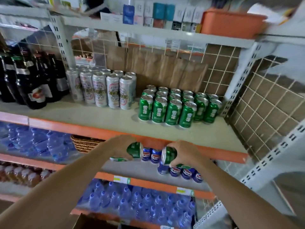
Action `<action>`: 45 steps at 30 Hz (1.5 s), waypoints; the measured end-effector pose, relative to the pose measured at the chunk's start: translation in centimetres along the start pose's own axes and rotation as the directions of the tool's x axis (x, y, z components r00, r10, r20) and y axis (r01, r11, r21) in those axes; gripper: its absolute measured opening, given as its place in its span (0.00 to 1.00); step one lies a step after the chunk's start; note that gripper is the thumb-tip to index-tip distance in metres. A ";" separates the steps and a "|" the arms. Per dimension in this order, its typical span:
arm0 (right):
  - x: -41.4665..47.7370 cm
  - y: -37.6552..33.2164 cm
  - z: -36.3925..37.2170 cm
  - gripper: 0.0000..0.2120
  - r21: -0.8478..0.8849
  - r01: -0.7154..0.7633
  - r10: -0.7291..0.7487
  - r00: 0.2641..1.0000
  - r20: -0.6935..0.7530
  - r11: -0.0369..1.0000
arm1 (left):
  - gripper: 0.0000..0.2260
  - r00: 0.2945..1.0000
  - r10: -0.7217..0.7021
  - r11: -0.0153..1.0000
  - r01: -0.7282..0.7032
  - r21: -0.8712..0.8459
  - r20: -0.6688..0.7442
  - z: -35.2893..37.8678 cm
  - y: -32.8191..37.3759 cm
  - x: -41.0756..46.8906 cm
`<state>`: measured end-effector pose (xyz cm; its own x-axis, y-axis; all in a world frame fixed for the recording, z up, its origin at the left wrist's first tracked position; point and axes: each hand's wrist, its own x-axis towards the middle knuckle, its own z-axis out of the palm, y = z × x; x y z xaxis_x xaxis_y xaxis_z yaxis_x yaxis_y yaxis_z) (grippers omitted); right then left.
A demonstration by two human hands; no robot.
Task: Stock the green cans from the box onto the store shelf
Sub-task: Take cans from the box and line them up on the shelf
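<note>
Green cans in hand: the left hand (123, 146) is clamped on what looks like 2 green cans (134, 150), tipped on their sides; the right hand (184, 153) grips another pair (169, 155) the same way, fingers wrapped round the bodies
Where they are: in front of the orange shelf edge (92, 128), below the shelf board, not yet over it
Step in hand: carrying a load up toward the shelf (82, 116), judging by the raised arms
Stocked block: upright green cans (178, 108) stand in tight rows at the right of the shelf, front rank uneven
Next move: likely lift over the lip, turn each can upright, set it touching the front row; with 2 per hand, releasing 1 at a time looks fiddly
Materials: smooth glossy metal cylinders with silver rims; matte pale shelf board; wire grid over brown tile behind
Neighbours: taller silver cans (105, 90) to the left, dark glass bottles (33, 80) beyond
Box: a cardboard corner (92, 222) at the bottom edge, contents not visible
</note>
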<state>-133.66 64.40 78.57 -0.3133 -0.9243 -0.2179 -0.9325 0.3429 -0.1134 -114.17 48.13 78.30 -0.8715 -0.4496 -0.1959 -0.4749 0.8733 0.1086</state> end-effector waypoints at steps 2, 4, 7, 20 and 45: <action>-1.1 1.6 -1.1 0.37 0.005 -0.052 0.052 0.998 -0.031 0.999 | 0.30 0.998 0.055 0.998 -0.055 0.019 -0.012 -1.6 1.4 1.4; -2.0 3.1 -2.0 0.35 0.011 -0.101 0.102 0.993 -0.060 0.995 | 0.30 0.994 0.109 0.993 -0.108 0.050 -0.025 -2.9 2.6 2.7; -3.3 4.9 -3.5 0.36 0.012 -0.164 0.165 0.983 -0.085 0.986 | 0.30 0.982 0.184 0.981 -0.181 0.069 -0.044 -4.4 4.1 4.6; -1.2 10.8 -6.9 0.40 -0.008 -0.193 0.190 0.972 -0.138 0.981 | 0.37 0.975 0.223 0.969 -0.220 0.117 -0.017 -7.6 7.8 11.3; 2.8 12.6 -5.9 0.40 0.078 -0.203 0.216 0.953 -0.213 0.976 | 0.38 0.975 0.214 0.971 -0.219 0.094 0.060 -6.1 5.7 16.5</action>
<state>-147.29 65.12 82.22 -0.5378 -0.8427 -0.0258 -0.8324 0.5356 -0.1421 -132.02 44.50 81.64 -0.9441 -0.2399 -0.2263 -0.2586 0.9643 0.0568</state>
